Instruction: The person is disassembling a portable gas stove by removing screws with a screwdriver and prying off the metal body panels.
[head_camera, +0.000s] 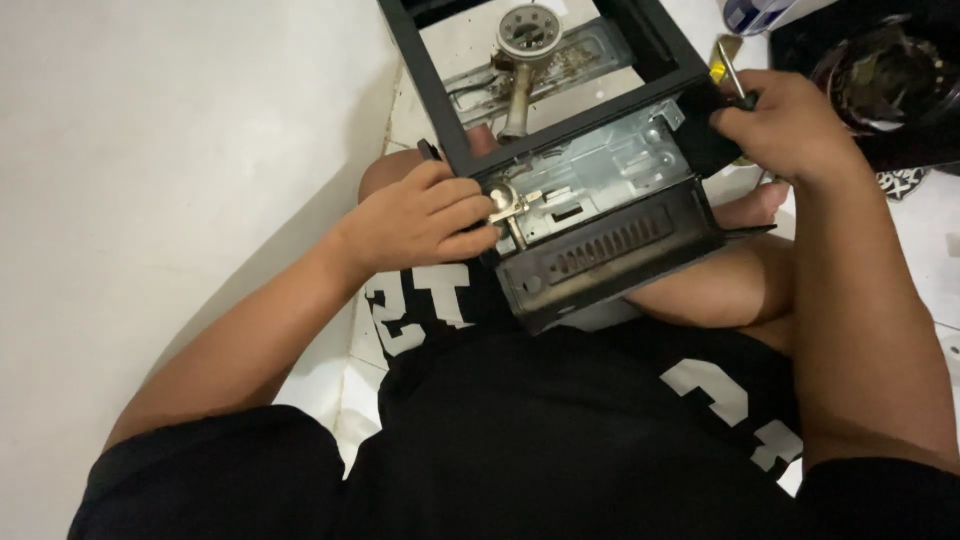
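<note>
Resting on lap, black gas stove (600, 215), casing open, left hand (430, 220) gripping valve (507, 205), right hand (790, 125) clasping its corner.

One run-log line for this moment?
left hand: on brass valve | right hand: grips stove frame, screwdriver | burner inside

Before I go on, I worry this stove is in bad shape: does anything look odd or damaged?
Yes: the stove lies tipped on the lap, its top missing, the burner bare, with brown grime beside it.
</note>
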